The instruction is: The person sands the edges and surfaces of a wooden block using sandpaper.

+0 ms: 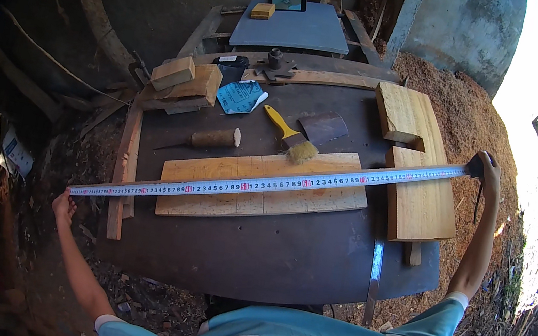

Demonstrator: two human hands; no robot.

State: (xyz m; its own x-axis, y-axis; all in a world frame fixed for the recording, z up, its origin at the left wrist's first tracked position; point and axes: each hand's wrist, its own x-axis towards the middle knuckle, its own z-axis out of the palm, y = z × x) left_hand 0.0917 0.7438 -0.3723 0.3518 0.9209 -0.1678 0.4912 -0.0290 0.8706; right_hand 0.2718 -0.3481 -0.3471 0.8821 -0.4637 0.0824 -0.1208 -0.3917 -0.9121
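Observation:
A white measuring tape (274,183) is drawn out in a long slant above the dark workbench. Its left end is pinched by my left hand (64,205), out past the bench's left side. My right hand (491,174) grips the black tape case (476,166) beyond the right side. Under the blade lies a flat wooden board (222,205) with pencil-like lines across it. Farther right, the tape also crosses a thick notched wooden block (421,202). A paintbrush (285,128) with a yellow handle rests its bristles on the board's far edge.
Behind the board are a wooden-handled pointed tool (214,137), blue sandpaper (240,97) and a dark curved sheet (324,125). Wood blocks (183,82) stand at the back left. A metal ruler (374,281) overhangs the front edge. Sawdust (456,99) is heaped at right.

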